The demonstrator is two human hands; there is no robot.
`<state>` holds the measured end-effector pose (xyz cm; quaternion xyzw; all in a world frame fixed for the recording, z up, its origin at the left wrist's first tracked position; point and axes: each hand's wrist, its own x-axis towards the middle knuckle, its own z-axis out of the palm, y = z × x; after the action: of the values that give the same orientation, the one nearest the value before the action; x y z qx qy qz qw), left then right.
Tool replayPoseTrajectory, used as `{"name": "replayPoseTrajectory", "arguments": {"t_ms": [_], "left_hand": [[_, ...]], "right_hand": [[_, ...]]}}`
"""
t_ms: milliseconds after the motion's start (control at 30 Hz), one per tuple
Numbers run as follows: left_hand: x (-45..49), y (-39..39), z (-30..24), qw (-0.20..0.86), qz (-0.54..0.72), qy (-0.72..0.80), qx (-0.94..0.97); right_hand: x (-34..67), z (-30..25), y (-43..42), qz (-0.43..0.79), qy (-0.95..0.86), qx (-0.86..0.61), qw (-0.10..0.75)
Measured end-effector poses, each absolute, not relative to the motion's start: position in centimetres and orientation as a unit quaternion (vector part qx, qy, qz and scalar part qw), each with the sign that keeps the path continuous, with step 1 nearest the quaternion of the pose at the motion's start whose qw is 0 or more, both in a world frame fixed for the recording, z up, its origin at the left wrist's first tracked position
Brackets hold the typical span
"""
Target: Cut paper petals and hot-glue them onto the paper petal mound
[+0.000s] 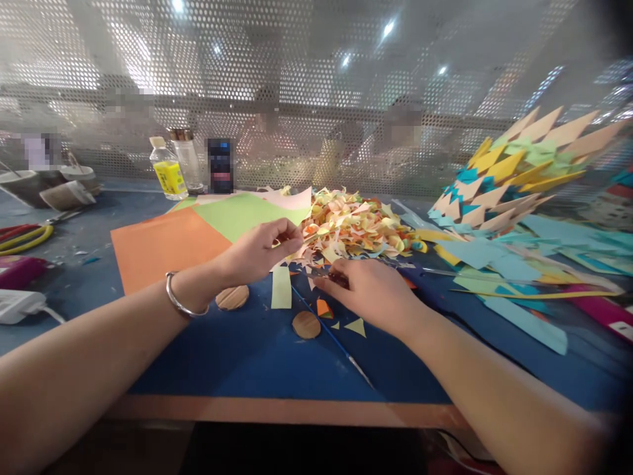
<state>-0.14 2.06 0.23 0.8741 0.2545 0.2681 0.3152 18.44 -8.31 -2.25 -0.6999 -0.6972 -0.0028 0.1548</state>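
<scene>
My left hand [264,249], with a silver bangle at its wrist, is closed in a pinch in front of the pile of cut paper pieces [356,221]. What its fingertips hold is too small to make out. Lower and to the right, my right hand [373,290] curls its fingers round something dark and thin that its knuckles mostly hide. Between and below the hands lie a pale green paper strip [281,288], a small folded orange paper piece [324,308], a blue paintbrush [336,336] and two round wooden discs, the nearer disc [306,324] beside the brush.
Orange [163,244] and green paper sheets [247,214] spread at the left. A glue bottle [167,170] and a phone [220,165] stand behind them. Yellow-handled scissors [42,241] lie far left. At right rises a pointed paper construction [499,178], with blue paper strips [529,323] before it.
</scene>
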Motion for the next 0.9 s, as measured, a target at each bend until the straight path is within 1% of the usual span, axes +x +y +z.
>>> {"name": "replayPoseTrajectory", "arguments": {"t_ms": [67, 100, 167, 267, 300, 367, 433, 533, 700, 733, 800, 900], "left_hand": [[0.1, 1.6, 0.1, 0.292, 0.276, 0.230, 0.886], [0.1, 1.4, 0.1, 0.282, 0.278, 0.220, 0.892], [0.1, 1.3, 0.1, 0.269, 0.277, 0.205, 0.899], [0.0, 1.2, 0.2, 0.268, 0.270, 0.190, 0.905], [0.0, 1.2, 0.2, 0.270, 0.269, 0.186, 0.906], [0.0, 1.2, 0.1, 0.271, 0.268, 0.176, 0.908], [0.1, 1.2, -0.1, 0.270, 0.267, 0.165, 0.910], [0.2, 1.2, -0.3, 0.273, 0.272, 0.161, 0.908], [0.1, 0.7, 0.2, 0.299, 0.321, 0.287, 0.852], [0.1, 0.4, 0.4, 0.323, 0.314, 0.302, 0.840], [0.2, -0.3, 0.7, 0.422, 0.263, 0.295, 0.816], [0.8, -1.2, 0.4, 0.556, 0.264, 0.281, 0.737]], "right_hand": [[18.3, -2.1, -8.5, -0.019, -0.697, -0.697, 0.167], [18.2, -2.0, -8.6, -0.022, -0.698, -0.690, 0.190], [18.2, -1.9, -8.8, 0.002, -0.702, -0.660, 0.267], [18.1, -1.6, -9.0, 0.095, -0.689, -0.590, 0.411], [18.1, -1.5, -9.0, 0.120, -0.680, -0.570, 0.446], [18.1, -1.5, -9.1, 0.144, -0.663, -0.548, 0.489], [18.1, -1.5, -9.1, 0.140, -0.655, -0.546, 0.504], [18.2, -1.7, -8.9, 0.111, -0.657, -0.552, 0.502], [18.4, -1.8, -8.9, 0.017, -0.667, -0.562, 0.489], [18.4, -1.7, -9.0, -0.010, -0.674, -0.557, 0.484], [18.3, -1.6, -9.1, -0.058, -0.697, -0.537, 0.471], [18.0, -1.6, -9.2, -0.106, -0.733, -0.503, 0.446]]}}
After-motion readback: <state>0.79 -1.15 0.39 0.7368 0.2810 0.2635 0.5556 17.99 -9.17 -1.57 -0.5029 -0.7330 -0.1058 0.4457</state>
